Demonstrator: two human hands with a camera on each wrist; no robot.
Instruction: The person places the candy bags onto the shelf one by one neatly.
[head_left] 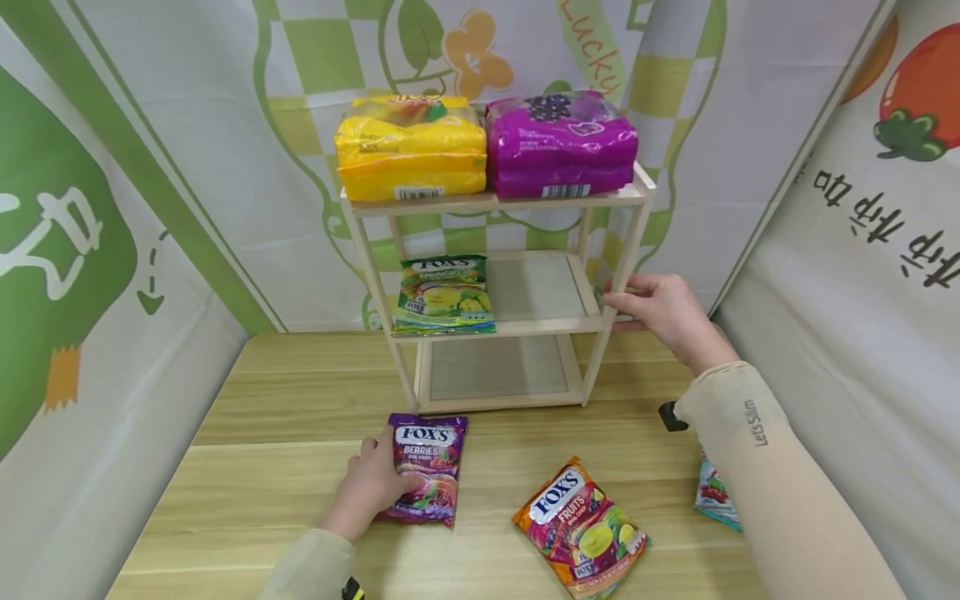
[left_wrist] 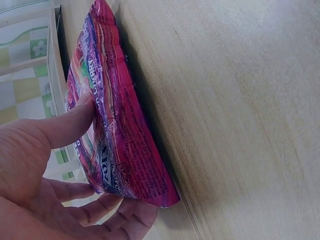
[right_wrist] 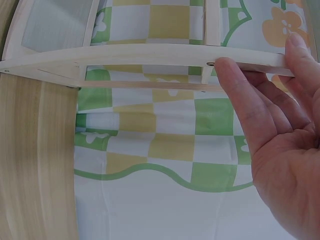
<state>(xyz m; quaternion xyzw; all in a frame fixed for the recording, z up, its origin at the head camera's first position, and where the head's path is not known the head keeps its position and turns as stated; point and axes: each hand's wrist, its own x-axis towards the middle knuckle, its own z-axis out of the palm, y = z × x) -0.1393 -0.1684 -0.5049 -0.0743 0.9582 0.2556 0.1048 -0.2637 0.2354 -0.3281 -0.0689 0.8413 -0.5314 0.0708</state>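
My left hand (head_left: 372, 481) holds a purple candy bag (head_left: 438, 450) on the table, just in front of the shelf. In the left wrist view the thumb lies on the bag's face, and the other fingers curl at its edge. My right hand (head_left: 670, 315) grips the right front post of a small wooden shelf (head_left: 525, 327) at middle-tier height; the right wrist view shows thumb and fingers about the post (right_wrist: 165, 54). A green candy bag (head_left: 446, 296) leans on the middle tier. On the top tier stand a yellow pack (head_left: 412, 154) and a purple pack (head_left: 561, 150).
An orange candy bag (head_left: 581, 529) lies on the wooden table (head_left: 285, 442) at front centre. Partly hidden by the right sleeve is a light-blue bag (head_left: 716, 496). Printed curtains (head_left: 180, 167) surround the table at the back and sides.
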